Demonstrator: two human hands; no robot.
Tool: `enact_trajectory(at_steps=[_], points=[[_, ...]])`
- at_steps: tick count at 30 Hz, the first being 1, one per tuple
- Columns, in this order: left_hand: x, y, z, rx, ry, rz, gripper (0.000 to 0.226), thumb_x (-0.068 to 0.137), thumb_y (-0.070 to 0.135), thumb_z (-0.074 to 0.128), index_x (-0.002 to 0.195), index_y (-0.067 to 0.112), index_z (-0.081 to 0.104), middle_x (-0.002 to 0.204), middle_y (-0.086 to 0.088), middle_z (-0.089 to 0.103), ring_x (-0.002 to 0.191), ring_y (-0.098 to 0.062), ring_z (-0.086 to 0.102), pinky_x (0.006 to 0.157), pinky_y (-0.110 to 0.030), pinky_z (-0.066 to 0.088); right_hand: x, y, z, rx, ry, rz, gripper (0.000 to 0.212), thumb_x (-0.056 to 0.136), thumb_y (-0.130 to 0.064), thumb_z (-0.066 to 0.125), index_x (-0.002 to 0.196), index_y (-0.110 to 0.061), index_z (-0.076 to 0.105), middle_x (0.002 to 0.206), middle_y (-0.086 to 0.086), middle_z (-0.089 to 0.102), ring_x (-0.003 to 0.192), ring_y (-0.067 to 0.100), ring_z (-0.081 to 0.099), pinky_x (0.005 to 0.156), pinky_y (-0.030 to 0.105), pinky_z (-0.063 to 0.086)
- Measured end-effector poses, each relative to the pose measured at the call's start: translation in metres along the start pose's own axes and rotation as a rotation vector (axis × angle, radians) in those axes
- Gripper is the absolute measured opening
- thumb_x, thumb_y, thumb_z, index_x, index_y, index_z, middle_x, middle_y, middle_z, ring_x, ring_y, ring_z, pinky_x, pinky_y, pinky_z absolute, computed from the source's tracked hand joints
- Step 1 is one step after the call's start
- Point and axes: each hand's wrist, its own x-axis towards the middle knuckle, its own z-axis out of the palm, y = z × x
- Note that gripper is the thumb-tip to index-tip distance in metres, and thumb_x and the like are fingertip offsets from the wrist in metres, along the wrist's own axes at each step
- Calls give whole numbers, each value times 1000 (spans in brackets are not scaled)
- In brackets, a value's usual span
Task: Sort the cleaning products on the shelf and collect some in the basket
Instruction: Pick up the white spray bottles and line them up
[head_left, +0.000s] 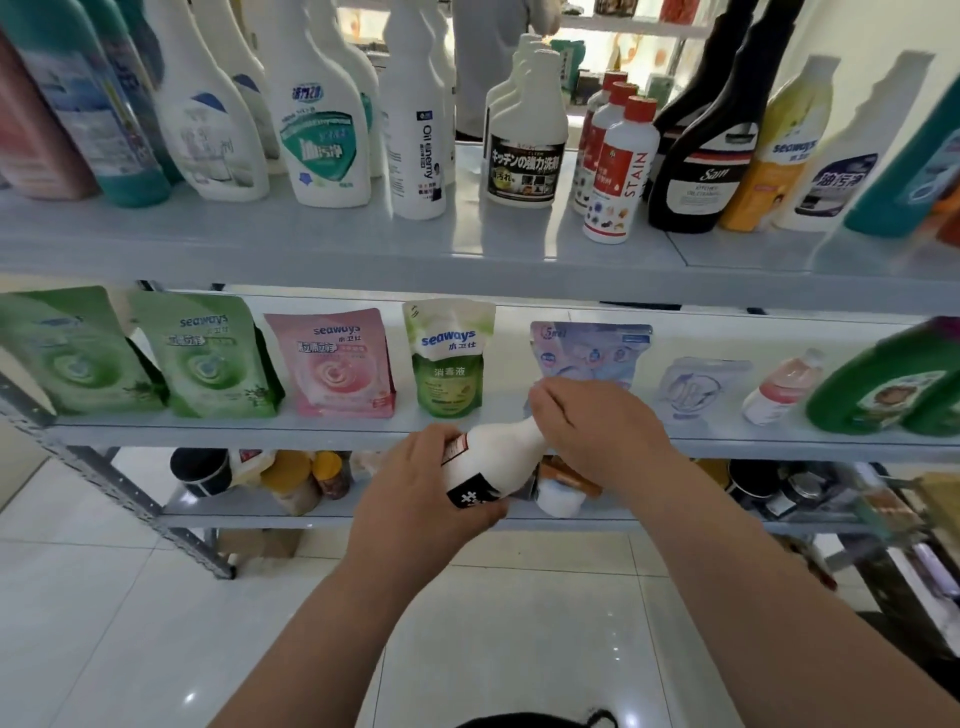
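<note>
A white bottle with a black label (493, 457) is tilted in front of the middle shelf (337, 434). My left hand (421, 499) grips its lower body. My right hand (592, 431) wraps round its neck and top, hiding the cap. Matching white bottles with black Japanese labels (524, 150) stand on the top shelf (363, 244), beside red-capped stain bottles (618, 171). No basket is in view.
Spray bottles (322, 119) and black bottles (701, 150) crowd the top shelf. Green and pink refill pouches (337, 364), a lilac pouch (587, 348) and a green jug (893, 384) sit on the middle shelf. Jars fill the bottom shelf (291, 478). White tiled floor (104, 623) lies below.
</note>
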Motion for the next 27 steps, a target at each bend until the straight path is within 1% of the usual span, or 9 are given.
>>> enact_trajectory(at_steps=[5,8,12,15,18,19,21,23,27], points=[[-16,-22,-28,-355,-162,-66,62,52,67,81,107,62,54,103,30,64,90,5,64,71,-20,55,-2,-33,1,8,98,-88,38,97,-44,19,68,-26,36,59,-9,37,54,3,35,49,29,19],[-23,-33,-39,-597,-277,-65,65,52,66,85,113,55,66,108,19,72,98,-3,71,84,-32,59,-6,-47,6,225,252,-220,39,96,-43,29,68,-19,42,55,-9,36,51,12,34,49,26,22],[-28,-36,-45,-740,-333,-83,65,49,73,87,110,58,67,111,10,76,104,-10,73,88,-35,59,-3,-55,14,390,318,-245,43,96,-39,36,69,-10,53,63,0,52,59,17,45,53,37,36],[-26,-36,-46,-769,-298,-104,61,52,70,85,109,63,65,111,16,76,104,-6,72,89,-35,57,0,-61,17,507,318,-202,33,96,-42,41,84,-19,61,81,-6,63,74,12,56,63,37,46],[-18,-36,-48,-821,-279,-131,74,51,82,81,116,50,66,114,12,76,107,-8,72,95,-42,58,-2,-67,25,673,279,-106,26,95,-52,47,115,-38,55,108,-23,61,93,1,60,71,12,46],[-14,-36,-49,-841,-279,-130,78,52,83,80,119,44,65,115,9,76,108,-11,72,98,-47,56,-4,-69,28,761,248,-73,32,94,-54,50,124,-41,50,113,-26,60,99,1,62,76,13,50],[-4,-34,-50,-907,-285,-128,82,60,80,79,127,36,64,121,1,75,114,-19,70,102,-54,53,-7,-70,35,958,170,-27,49,92,-56,57,138,-41,45,122,-20,63,109,10,66,85,29,59],[9,-29,-50,-1001,-276,-136,71,67,76,78,125,36,67,125,-3,73,118,-25,68,104,-58,50,-6,-71,37,1128,105,17,59,89,-58,65,142,-45,43,129,-13,64,117,17,66,91,43,61],[47,-6,-43,-1001,-190,-170,53,74,81,64,116,49,68,125,2,72,121,-23,66,105,-57,49,13,-58,24,1210,175,50,66,80,-67,75,137,-59,44,132,-17,61,124,15,63,97,41,58]])
